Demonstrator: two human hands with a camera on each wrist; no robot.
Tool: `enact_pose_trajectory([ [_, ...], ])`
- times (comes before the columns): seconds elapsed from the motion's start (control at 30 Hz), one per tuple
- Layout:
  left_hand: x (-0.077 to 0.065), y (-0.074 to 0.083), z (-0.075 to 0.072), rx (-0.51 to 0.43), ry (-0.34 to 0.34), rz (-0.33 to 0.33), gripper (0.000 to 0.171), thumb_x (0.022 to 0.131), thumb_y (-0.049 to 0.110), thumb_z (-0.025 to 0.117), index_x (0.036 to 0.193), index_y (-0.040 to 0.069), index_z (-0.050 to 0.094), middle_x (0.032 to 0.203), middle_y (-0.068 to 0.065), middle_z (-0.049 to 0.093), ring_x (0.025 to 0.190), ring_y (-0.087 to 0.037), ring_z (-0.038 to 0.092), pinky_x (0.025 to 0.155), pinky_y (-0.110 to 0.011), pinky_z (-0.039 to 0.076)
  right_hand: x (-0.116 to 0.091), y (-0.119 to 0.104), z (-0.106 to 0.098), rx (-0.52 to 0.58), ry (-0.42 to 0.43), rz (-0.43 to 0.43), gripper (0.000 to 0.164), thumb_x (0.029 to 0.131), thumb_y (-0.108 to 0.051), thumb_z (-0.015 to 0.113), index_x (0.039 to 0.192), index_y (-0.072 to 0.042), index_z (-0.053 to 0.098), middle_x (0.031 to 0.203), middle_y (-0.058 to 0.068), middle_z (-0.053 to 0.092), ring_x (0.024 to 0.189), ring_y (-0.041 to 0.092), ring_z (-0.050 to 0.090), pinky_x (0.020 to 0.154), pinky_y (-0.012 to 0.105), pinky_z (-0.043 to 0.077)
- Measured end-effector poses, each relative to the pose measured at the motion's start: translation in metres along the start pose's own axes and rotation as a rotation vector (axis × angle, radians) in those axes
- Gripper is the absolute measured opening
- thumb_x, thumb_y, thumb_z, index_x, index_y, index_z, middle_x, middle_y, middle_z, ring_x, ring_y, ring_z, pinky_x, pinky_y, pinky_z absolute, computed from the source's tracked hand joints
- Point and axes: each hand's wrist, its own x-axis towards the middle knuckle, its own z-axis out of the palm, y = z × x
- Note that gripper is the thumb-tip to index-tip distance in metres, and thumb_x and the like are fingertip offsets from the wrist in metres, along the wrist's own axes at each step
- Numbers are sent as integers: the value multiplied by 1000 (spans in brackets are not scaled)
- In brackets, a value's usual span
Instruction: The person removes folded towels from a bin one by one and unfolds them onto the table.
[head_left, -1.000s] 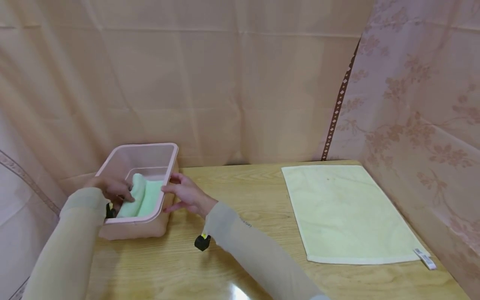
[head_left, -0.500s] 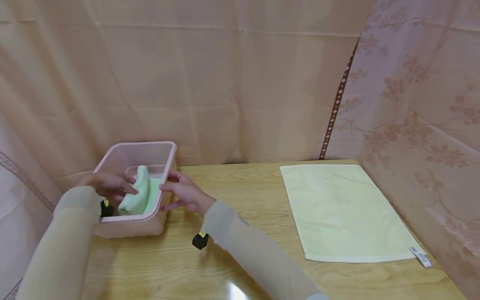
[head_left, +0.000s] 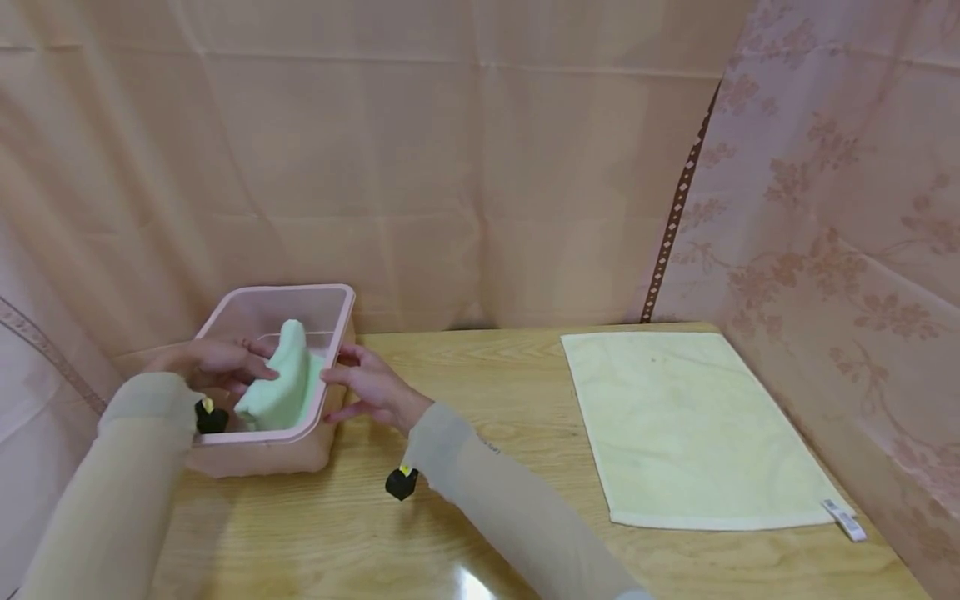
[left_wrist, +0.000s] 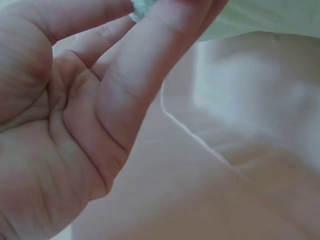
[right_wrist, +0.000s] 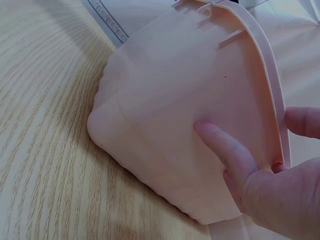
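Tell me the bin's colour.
The bin is pale pink, seen best in the head view.

cloth [head_left: 279, 398] in the bin [head_left: 258, 458] on the left of the table [head_left: 495, 400], towel [head_left: 697, 425] on the right, curtain [head_left: 420, 183] behind

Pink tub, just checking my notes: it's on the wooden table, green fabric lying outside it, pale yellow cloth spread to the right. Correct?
No: the head view shows the green fabric inside the pink tub. The tub is on the wooden table, with pale yellow cloth spread to the right.
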Motion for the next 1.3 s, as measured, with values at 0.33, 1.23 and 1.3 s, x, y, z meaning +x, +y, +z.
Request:
enact_pose_trajectory([
  [0.33,-16,26,8,8,97,120,35,100,6,63,133,-4,60,99,-8,75,83,-20,73,73,-33,61,-2,-1,-2,2,-19,7,53,97,-3,63,148,-8,47,136,8,54,117,28,58,77,59,58],
  [1.23,-63,146,13,105,185,386,30,100,4,63,117,27,72,106,-3,76,87,-20,74,74,-36,61,12,-12,-28,138,48,15,61,98,-37,69,150,-14,46,139,3,54,133,33,46,103,55,46],
  [1.3,-69,154,26,97,198,415,30,100,4,63,119,25,72,108,-4,76,90,-19,74,76,-35,61,4,-17,-34,164,-11,-30,56,100,-43,63,147,-16,50,139,3,54,132,31,46,106,55,44],
])
